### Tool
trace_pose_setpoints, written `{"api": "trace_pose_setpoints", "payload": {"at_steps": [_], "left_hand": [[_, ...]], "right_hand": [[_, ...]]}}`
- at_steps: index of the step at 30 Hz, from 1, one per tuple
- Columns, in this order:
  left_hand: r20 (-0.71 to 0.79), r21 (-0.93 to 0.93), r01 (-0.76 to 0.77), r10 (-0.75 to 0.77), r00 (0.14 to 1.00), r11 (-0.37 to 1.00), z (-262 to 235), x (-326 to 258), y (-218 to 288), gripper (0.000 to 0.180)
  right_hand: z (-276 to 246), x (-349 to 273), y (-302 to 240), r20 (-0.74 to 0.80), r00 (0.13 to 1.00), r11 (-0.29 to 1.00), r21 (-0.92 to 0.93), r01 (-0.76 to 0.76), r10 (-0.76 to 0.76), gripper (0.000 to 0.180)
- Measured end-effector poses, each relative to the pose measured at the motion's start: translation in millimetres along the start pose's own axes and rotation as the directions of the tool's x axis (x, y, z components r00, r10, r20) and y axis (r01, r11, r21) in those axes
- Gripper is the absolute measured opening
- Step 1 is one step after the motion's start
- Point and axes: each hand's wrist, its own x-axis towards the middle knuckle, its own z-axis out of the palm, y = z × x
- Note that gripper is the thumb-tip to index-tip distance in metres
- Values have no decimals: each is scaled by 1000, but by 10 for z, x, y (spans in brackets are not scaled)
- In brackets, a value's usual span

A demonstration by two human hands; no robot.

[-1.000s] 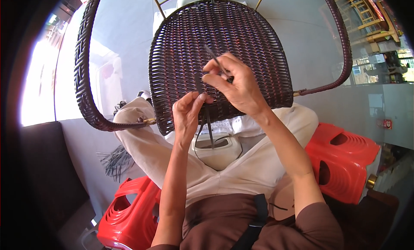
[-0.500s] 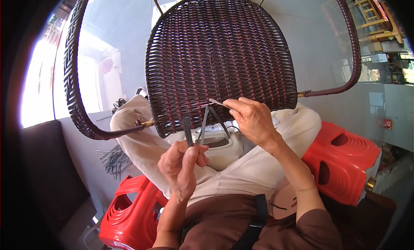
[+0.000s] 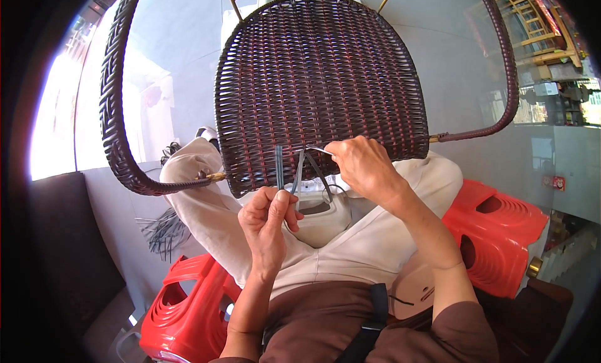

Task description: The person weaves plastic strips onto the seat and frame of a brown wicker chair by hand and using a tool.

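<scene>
Left hand [image 3: 268, 222] pinches strands [image 3: 279, 169] below seat [image 3: 319, 81] lower edge; right hand [image 3: 363, 165] grips strand end at that edge. Two red stools [image 3: 501, 238] flank lap; little open room between.

Stools, floor and clutter around the seat

Two red plastic stools [image 3: 501, 238] [image 3: 181, 306] sit at lower right and lower left. A bundle of dark loose strands [image 3: 164, 231] lies on the grey floor [image 3: 451, 68] at left; wooden shelving [image 3: 532, 25] fills the upper right corner.
</scene>
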Motion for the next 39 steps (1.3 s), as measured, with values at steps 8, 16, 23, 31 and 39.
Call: {"api": "trace_pose_setpoints", "payload": {"at_steps": [8,16,23,31,39], "left_hand": [[6,10,-3,3,1000,1000,38,5,-12,22],[-10,54,27,-27,1000,998,49,10,-50,24],[-47,63,79,-76,996,995,96,73,-90,27],[-82,63,114,-109,991,991,166,230,-207,28],[-106,69,5,2,994,998,176,600,-244,21]], "right_hand": [[-67,231,46,80,996,999,-42,30,-27,6],[255,-166,-89,-61,994,996,19,-91,92,14],[722,-287,-228,-370,879,951,187,-248,302,28],[1021,-308,-258,-548,775,927,352,-127,315,20],[1139,-294,-164,-648,723,955,292,-54,239,20]]}}
